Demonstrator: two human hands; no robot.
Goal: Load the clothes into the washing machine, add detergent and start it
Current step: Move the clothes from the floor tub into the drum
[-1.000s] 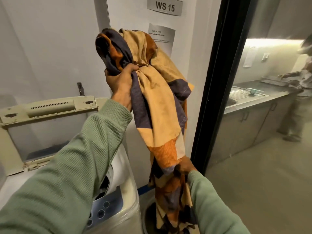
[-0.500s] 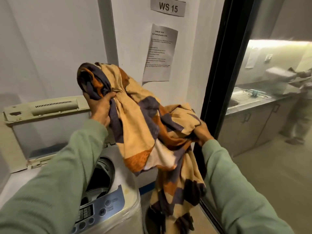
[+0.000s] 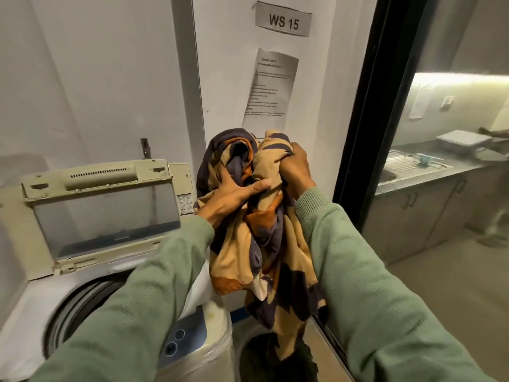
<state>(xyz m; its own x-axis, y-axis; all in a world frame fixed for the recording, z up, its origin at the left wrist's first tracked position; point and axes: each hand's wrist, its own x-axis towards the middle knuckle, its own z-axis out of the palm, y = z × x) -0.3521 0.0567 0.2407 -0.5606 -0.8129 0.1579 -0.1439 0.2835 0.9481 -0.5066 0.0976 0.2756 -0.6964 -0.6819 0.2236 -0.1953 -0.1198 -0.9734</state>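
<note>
Between the open washing machine and a black door frame, both hands are raised side by side, almost touching, each clamped on the same bundle.

- Left hand: thumb laid across the fabric toward the right, fingers dug into a fold above it.
- Right hand: closed in a fist around a gathered bunch at the top of the bundle. Both forearms are in green knit sleeves.
- Patterned cloth: tan, orange and dark grey-purple patches, bunched at the top between the hands. It is held in the air to the right of the machine, not over the drum. Its lower end hangs down into a round tub on the floor; dark fabric is visible inside the tub, details not resolvable.
- Washing machine: top-loader, left of the cloth. Lid is folded up against the wall, and the drum opening is exposed, partly hidden by the left sleeve. Blue control panel with round buttons sits on the near edge.
- Wall behind: grey sign reading "WS 15" with a printed sheet below it; its text is too small to read.
- Past the door frame: a lit room with a steel sink set in a surface over grey cabinets.
</note>
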